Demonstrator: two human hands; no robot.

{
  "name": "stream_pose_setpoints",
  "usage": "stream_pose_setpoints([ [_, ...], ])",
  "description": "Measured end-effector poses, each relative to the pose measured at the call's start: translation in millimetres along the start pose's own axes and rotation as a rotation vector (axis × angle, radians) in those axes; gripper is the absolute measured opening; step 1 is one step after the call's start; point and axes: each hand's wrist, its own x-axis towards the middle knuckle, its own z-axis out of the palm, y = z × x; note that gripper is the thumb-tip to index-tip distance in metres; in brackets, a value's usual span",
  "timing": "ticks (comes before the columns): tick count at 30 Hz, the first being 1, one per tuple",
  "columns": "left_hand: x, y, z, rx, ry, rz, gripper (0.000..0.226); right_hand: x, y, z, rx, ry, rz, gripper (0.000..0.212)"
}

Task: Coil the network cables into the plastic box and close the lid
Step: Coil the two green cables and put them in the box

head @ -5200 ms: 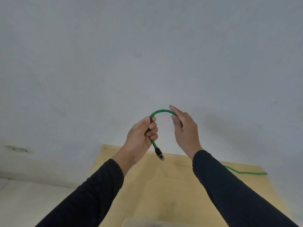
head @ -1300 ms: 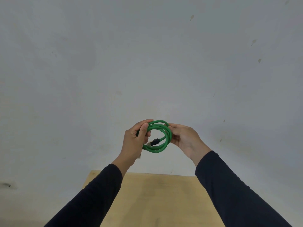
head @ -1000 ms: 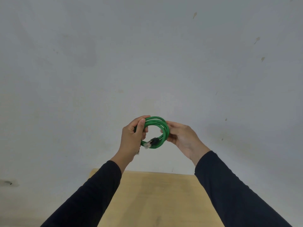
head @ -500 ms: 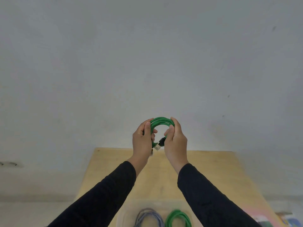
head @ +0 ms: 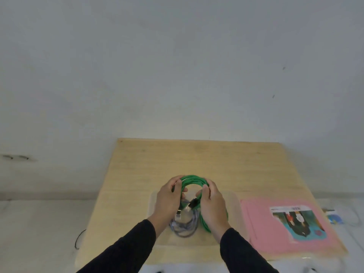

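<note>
Both hands hold a coiled green network cable [head: 192, 179] above a clear plastic box [head: 234, 217] on the wooden table [head: 137, 170]. My left hand [head: 168, 198] grips the coil's left side and my right hand [head: 212, 201] grips its right side. The cable's black plug [head: 193, 203] hangs inside the ring. In the box lie a coiled grey cable [head: 185, 225] and another green coil [head: 204, 225], partly hidden by my hands.
A pink lid [head: 262, 229] with a printed label lies flat to the right of the box. A small blue object [head: 334, 217] sits beyond the table's right edge. A thin black wire [head: 78, 239] hangs at the table's left edge.
The view tilted down, showing the table, box and pink lid. The hands, which wound the green cable into a coil, have lowered it to just above the box.
</note>
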Motion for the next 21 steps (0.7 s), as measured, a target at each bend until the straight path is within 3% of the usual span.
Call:
stream_pose_setpoints([
  [5, -16, -27, 1, 0.216, 0.081, -0.021, 0.028, -8, 25, 7, -0.151, -0.157, 0.04, 0.04],
  [11, -24, -41, 8, 0.388, 0.103, 0.12, 0.034, -3, 38, 15, -0.284, -0.223, 0.001, 0.041],
  [16, -31, -46, 12, 0.507, 0.077, 0.189, 0.038, -5, 49, 14, -0.416, -0.293, -0.068, 0.042],
  [21, -36, -48, 14, 0.743, 0.014, 0.145, 0.038, -9, 58, 11, -0.591, -0.351, -0.242, 0.047],
])
